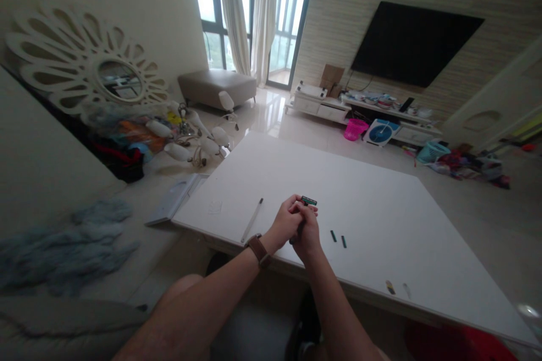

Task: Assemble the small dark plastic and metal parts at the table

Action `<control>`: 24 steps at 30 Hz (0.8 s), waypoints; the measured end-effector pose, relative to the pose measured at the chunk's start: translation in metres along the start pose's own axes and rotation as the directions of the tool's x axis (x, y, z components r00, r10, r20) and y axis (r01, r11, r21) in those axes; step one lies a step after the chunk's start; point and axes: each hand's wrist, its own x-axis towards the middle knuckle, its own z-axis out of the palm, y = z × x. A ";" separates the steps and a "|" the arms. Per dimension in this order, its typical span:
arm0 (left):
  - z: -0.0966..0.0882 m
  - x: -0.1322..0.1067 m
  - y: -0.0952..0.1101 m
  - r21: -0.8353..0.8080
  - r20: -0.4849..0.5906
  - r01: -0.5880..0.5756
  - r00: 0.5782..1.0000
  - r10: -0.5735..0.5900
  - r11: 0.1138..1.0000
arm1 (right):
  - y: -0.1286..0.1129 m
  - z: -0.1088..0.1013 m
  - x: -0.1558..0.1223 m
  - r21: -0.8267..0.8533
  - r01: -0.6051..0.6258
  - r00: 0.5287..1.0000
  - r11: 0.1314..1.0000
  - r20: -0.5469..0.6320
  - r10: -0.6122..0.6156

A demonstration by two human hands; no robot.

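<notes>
My left hand (286,222), with a brown-strapped watch on its wrist, is closed above the near edge of the white table (359,197). Pressed against it is my right hand (307,229), also closed. Between them they grip a razor (309,201), whose dark and green head sticks out past the fingers; most of its handle is hidden. To the right, two small dark green razor cartridges (338,238) lie on the tabletop. A long thin pale stick with a dark tip (252,220) rests left of my hands.
A clear piece of plastic (214,207) lies at the table's left. Near the right front edge are a small yellow and black item (390,287) and a clear piece (407,290). A lamp with several white shades (203,141) stands beyond the left edge.
</notes>
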 end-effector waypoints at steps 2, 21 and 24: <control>0.000 0.000 0.000 0.006 -0.006 0.002 1.000 -0.002 1.000 | 0.001 0.000 0.001 -0.012 0.008 1.000 1.000 0.000 -0.008; 0.003 -0.004 0.010 0.039 -0.013 0.018 1.000 -0.018 0.999 | 0.003 -0.003 0.003 -0.027 0.021 1.000 0.999 0.018 -0.020; 0.003 -0.003 0.008 0.036 -0.010 0.017 1.000 -0.016 0.999 | 0.004 -0.004 0.005 -0.045 0.032 0.999 0.998 0.022 -0.031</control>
